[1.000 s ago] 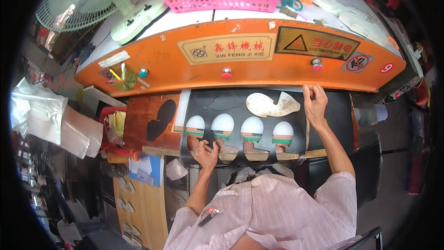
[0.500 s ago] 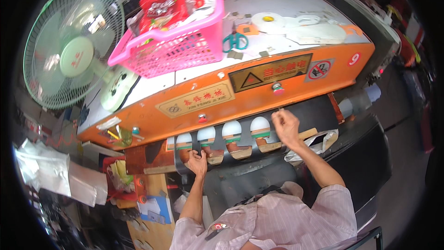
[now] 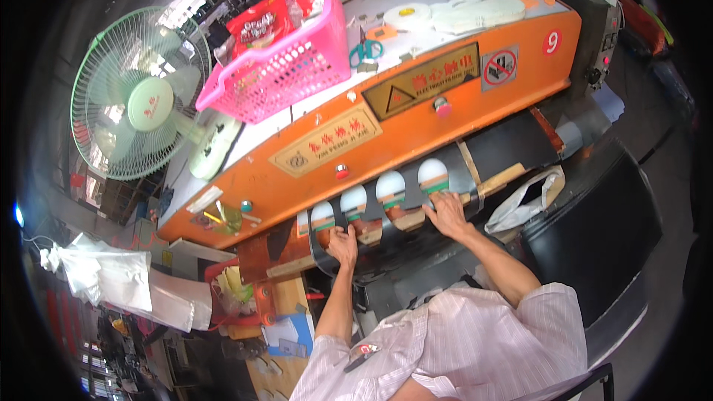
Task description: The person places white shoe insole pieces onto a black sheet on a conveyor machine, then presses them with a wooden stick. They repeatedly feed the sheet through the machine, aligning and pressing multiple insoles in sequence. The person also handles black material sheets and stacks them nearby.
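Note:
A black sheet with a row of several oval cutouts [image 3: 373, 212] lies along the front of the orange machine. Through the cutouts show rounded white pads [image 3: 432, 171] with green bands and brown wood below. My left hand [image 3: 343, 246] rests on the near side of the sheet by the left cutouts, its fingertips apart and touching the black material. At the rightmost cutout, my right hand [image 3: 448, 215] lies with fingers stretched over the near end of the oval, beside the green band. What lies under its fingertips is hidden.
Behind stands the orange machine [image 3: 252, 197], bearing a pink basket [image 3: 297, 78], teal-handled scissors [image 3: 365, 52] and a white tape roll [image 3: 407, 16]. A green fan [image 3: 148, 104] is at left. A clear plastic bag [image 3: 529, 197] and a wooden strip [image 3: 501, 178] lie right of my hands.
My right hand has come down from the sheet's far right edge onto the near end of the rightmost cutout. My left hand stays by the left cutouts. The whole view has tilted.

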Demonstrator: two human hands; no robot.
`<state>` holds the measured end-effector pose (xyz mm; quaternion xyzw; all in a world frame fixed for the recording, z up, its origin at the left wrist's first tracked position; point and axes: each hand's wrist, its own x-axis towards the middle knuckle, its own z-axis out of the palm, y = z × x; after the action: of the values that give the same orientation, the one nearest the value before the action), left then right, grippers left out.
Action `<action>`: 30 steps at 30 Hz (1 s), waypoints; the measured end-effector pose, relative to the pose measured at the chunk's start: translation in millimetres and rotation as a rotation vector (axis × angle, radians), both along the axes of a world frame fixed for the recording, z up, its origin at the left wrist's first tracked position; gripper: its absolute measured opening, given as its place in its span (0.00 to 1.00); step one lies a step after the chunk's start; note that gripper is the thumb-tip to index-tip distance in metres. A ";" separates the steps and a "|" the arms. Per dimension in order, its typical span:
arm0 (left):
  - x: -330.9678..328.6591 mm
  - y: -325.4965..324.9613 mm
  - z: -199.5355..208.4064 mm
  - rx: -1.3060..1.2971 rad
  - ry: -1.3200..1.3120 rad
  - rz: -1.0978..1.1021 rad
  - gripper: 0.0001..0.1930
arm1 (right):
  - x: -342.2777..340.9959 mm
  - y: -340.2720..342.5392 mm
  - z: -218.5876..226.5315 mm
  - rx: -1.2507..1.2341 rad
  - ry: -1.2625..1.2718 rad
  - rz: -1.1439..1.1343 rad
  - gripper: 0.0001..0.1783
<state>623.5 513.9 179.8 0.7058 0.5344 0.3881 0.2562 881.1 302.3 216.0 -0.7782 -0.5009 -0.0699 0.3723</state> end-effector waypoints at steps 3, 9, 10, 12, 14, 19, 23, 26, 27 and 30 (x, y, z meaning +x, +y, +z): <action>-10.4 -9.0 -8.1 -0.011 -0.003 -0.041 0.18 | -7.1 -10.7 -2.3 -0.057 -0.014 -0.013 0.14; -53.1 -67.1 -33.3 -0.044 -0.069 -0.108 0.16 | -49.6 -58.8 -20.4 -0.010 0.105 -0.041 0.13; -61.2 -76.4 -37.0 -0.062 -0.059 -0.114 0.16 | -53.4 -64.9 -22.3 0.033 0.095 -0.021 0.13; -86.0 -100.4 -32.9 -0.045 0.081 -0.169 0.15 | -53.1 -74.5 -18.2 -0.005 0.128 -0.045 0.19; -105.3 -120.8 -23.9 0.053 0.186 -0.162 0.10 | -42.9 -74.7 -8.0 -0.011 0.121 -0.067 0.24; -105.7 -144.3 11.8 0.141 0.126 -0.052 0.09 | 6.5 -42.6 21.5 -0.255 -0.233 0.285 0.44; -54.0 -153.8 22.0 0.224 0.064 -0.264 0.14 | 17.2 -46.7 16.8 -0.441 -0.156 0.545 0.40; -6.4 -156.9 15.6 0.188 0.007 -0.362 0.15 | 13.6 -66.0 6.3 -0.451 -0.083 0.657 0.33; 5.1 -158.2 11.6 0.170 -0.018 -0.405 0.17 | 11.2 -73.6 3.4 -0.297 -0.072 0.673 0.29; 24.0 -164.2 3.3 -0.013 -0.136 -0.427 0.15 | 12.0 -100.7 6.1 -0.298 0.153 0.659 0.28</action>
<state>647.5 349.7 183.2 0.7733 0.3569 0.3683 0.3727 893.1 201.6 222.2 -0.6236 -0.7000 0.1860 0.2940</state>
